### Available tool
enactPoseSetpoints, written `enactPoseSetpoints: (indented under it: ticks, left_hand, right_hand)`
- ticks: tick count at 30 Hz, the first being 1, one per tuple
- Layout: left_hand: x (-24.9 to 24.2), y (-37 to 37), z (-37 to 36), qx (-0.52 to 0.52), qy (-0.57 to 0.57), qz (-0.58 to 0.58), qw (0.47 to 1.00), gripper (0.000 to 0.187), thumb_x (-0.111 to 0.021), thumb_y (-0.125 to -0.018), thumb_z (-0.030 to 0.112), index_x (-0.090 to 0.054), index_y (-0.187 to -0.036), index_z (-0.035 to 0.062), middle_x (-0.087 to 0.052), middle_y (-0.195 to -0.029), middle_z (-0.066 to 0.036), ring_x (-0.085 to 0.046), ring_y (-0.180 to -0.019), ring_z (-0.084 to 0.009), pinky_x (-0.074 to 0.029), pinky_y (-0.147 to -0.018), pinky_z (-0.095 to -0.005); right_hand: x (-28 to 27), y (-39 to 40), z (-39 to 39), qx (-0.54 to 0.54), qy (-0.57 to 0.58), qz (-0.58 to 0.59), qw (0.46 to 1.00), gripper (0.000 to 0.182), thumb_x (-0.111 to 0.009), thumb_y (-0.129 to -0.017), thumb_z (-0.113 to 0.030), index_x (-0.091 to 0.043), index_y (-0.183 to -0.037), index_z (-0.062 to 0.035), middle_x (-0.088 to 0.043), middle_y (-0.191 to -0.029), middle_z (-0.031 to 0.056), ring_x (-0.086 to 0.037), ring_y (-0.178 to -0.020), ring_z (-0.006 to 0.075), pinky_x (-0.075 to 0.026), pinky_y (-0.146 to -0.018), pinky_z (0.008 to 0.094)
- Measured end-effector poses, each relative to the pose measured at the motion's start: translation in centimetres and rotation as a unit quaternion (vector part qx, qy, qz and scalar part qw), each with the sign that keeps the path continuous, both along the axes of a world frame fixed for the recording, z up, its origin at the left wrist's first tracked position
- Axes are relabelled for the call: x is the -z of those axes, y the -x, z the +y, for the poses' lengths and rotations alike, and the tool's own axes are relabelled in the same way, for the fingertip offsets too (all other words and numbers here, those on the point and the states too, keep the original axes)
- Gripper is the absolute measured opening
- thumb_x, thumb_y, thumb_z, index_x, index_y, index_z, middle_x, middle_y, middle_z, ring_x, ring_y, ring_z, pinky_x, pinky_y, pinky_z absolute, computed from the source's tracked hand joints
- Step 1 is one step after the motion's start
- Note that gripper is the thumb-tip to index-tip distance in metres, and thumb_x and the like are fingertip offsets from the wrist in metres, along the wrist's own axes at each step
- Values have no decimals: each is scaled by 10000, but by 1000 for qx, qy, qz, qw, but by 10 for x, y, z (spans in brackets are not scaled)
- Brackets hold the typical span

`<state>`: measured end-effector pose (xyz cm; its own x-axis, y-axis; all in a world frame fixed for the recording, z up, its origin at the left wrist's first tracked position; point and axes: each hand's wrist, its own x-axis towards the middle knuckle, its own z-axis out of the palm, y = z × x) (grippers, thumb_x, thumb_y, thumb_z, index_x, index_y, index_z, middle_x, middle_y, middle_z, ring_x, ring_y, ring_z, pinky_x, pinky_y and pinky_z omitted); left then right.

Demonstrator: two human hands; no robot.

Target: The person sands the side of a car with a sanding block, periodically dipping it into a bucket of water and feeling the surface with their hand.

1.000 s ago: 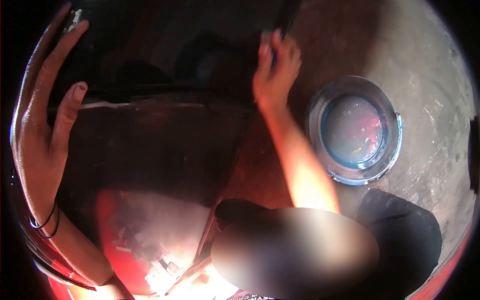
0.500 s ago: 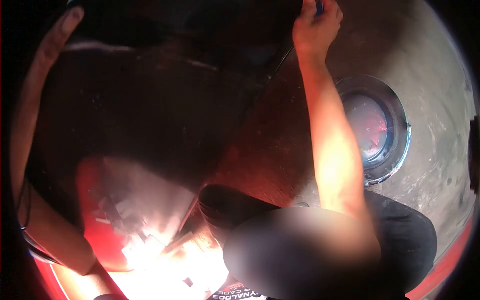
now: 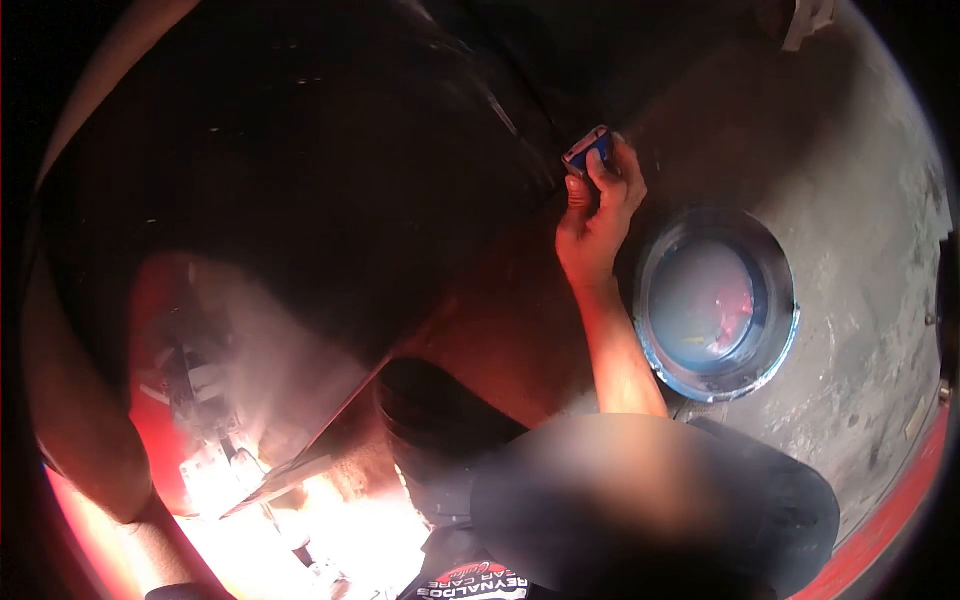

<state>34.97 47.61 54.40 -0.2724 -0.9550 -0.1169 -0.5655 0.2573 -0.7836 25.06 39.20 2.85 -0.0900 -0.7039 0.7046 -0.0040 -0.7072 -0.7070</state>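
Observation:
Pinched between the thumb and fingers of my right hand (image 3: 603,225) is a small blue block (image 3: 588,150) with a paler, dusty-looking face. It is held up beside a large dark panel (image 3: 300,200), over which a thin light streak runs. Just right of that wrist stands a round, dark tub (image 3: 780,345) of cloudy water with a reddish patch in it. My left arm (image 3: 85,440) reaches up along the left edge, and its hand is beyond the top of the view.
Strong light glares at the lower left, over red bodywork (image 3: 158,430) and a pale bracket-like part (image 3: 205,385). Grey, stained floor (image 3: 850,330) stretches along the right, bordered by a red edge (image 3: 895,490). A pale scrap (image 3: 808,22) lies at the top right. My dark-clothed knee (image 3: 440,420) is near the middle.
My right hand has come down and slightly left with the blue block, which now shows more fully. My left hand has gone out of view at the top. The view has shifted.

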Motion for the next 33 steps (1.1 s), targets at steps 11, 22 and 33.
enactPoseSetpoints:
  ticks: [11, 22, 33]
  left_hand:
    - [12, -6, 31, -49, 8, 37, 998, 564, -684, -1069, 422, -649, -1571, 168, -552, -1707, -140, -464, -1610, -391, -346, -1315, -611]
    - [24, -11, 40, -79, 2, 51, 996, 543, -702, -1057, 380, -661, -1551, 159, -557, -1704, -136, -466, -1611, -387, -351, -1316, -604]
    - [30, -4, 38, -77, 7, 58, 995, 524, -719, -1045, 338, -674, -1532, 151, -562, -1700, -133, -468, -1612, -383, -356, -1317, -597]
  right_hand:
    - [-63, -5, -26, -28, 92, -2, 995, 461, -765, -1022, 3, -647, -1438, -158, -570, -1592, 209, -547, -1432, 402, -436, -1156, 489]
    - [-99, 0, -36, -25, 91, -3, 996, 425, -730, -1052, 21, -650, -1455, -90, -556, -1570, 234, -562, -1447, 402, -478, -1183, 482]
    - [-44, 2, -171, -44, -116, -174, 977, 293, -652, -1121, -84, -620, -1388, 31, -646, -1308, 197, -635, -1253, 338, -514, -1038, 469]
